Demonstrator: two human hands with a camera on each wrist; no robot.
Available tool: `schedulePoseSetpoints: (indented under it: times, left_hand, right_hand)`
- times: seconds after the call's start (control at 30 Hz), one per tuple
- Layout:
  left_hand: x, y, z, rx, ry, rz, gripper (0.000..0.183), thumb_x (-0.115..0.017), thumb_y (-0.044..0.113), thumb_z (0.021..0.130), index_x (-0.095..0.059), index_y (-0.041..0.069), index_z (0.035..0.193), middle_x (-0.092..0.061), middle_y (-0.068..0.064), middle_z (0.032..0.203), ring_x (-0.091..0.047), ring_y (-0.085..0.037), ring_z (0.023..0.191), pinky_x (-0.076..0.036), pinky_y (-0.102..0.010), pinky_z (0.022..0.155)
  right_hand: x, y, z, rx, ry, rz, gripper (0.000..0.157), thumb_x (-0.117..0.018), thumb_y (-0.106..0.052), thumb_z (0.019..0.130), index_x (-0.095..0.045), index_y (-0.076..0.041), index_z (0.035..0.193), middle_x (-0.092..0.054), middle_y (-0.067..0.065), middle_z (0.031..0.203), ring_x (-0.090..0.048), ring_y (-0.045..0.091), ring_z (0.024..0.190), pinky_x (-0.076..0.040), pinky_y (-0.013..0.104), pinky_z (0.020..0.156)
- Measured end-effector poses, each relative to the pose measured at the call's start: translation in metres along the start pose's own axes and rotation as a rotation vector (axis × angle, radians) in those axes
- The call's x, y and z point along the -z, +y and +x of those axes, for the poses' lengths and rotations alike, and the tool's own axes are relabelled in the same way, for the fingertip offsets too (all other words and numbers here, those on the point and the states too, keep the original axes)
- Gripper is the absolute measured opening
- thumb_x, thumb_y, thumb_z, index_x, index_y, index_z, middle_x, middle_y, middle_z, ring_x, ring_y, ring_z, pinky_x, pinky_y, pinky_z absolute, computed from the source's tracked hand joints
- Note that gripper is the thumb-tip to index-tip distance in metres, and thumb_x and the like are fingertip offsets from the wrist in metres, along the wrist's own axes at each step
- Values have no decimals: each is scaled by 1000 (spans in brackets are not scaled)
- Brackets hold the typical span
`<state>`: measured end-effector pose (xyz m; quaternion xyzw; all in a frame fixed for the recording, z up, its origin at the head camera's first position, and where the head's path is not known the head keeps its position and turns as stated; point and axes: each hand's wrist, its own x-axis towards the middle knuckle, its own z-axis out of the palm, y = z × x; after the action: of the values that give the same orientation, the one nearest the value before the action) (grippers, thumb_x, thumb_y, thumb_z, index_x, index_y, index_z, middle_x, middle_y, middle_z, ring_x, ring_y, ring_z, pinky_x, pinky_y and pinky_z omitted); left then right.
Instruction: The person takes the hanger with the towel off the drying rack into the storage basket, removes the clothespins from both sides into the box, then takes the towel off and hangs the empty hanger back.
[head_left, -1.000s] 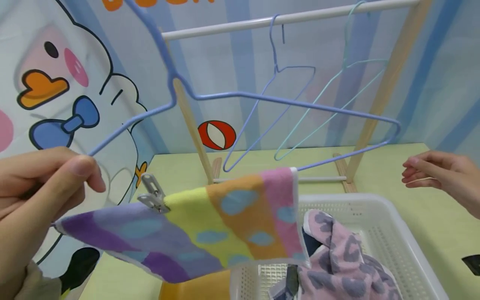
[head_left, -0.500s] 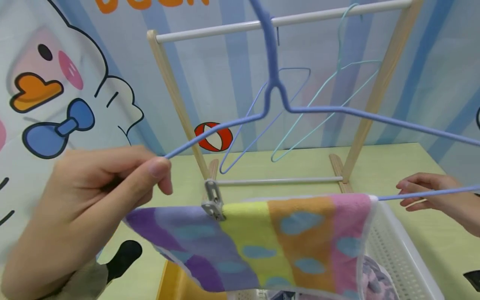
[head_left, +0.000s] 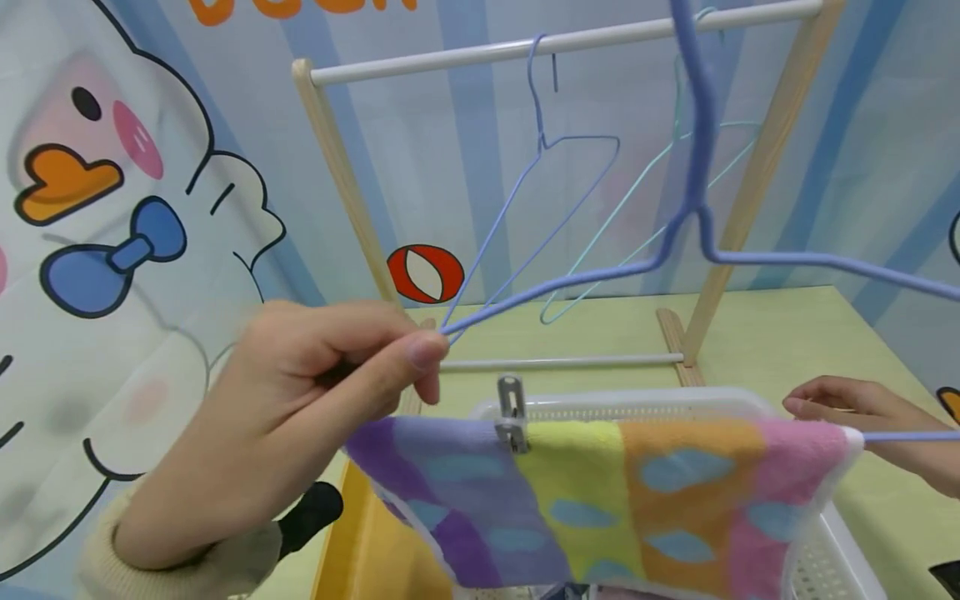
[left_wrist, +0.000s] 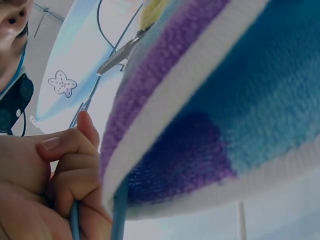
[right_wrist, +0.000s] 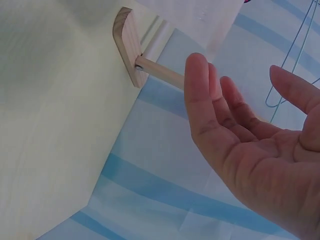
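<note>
My left hand (head_left: pixel 322 392) pinches the left end of a blue wire hanger (head_left: pixel 570 279) between thumb and fingers. Over the hanger's bottom bar hangs a small towel (head_left: pixel 585 492) with purple, yellow, orange and pink areas and blue spots. A metal clip (head_left: pixel 512 417) grips the towel's top edge, left of its middle. In the left wrist view the towel (left_wrist: pixel 270 90) fills the right side and curled fingers (left_wrist: pixel 77 175) show round the hanger. My right hand (head_left: pixel 877 421) is behind the hanger's right part, holding nothing; the right wrist view shows its relaxed fingers (right_wrist: pixel 200 95).
Behind stands a wooden rack with a white rail (head_left: pixel 465 60), bearing a second blue hanger (head_left: pixel 501 217) and a mint green hanger (head_left: pixel 637 187). A white perforated basket (head_left: pixel 697 402) sits behind and below the towel, beside a yellow container (head_left: pixel 397 542).
My left hand has carried the hanger, towel and clip to the right, and the towel now faces me more squarely. My right hand has dropped slightly.
</note>
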<state>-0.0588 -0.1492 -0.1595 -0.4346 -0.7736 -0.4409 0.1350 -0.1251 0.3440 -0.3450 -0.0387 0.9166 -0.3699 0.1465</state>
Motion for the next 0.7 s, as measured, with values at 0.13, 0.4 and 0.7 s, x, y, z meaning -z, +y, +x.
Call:
schedulePoseSetpoints:
  times: [0.13,0.4,0.7]
  left_hand:
    - [-12,-1,5,-15,-31,-34,25,-58,7,101,-69,25,88,-39,10,61,-34,-4,48,-28,-21,42]
    - [-32,1,11,17,-70,-121,26,-57,9,102,-66,21,81,-42,14,61,-35,-4,49,-33,-24,43]
    - [-46,-15,7,84,-111,-205,26,-56,12,103,-65,20,81,-38,11,60,-31,-7,48,-30,-28,43]
  right_hand:
    - [-1,4,-1,13,-61,-1,50,-41,-32,109,-49,14,128,-64,8,101,-63,19,86,-53,33,70]
    - [-6,8,-5,-4,-100,135,48,-41,-28,110,-45,17,128,-61,10,96,-65,21,80,-57,35,72]
    - [-11,16,-8,-24,-144,150,47,-41,-28,110,-49,14,128,-64,9,98,-65,20,81,-56,35,69]
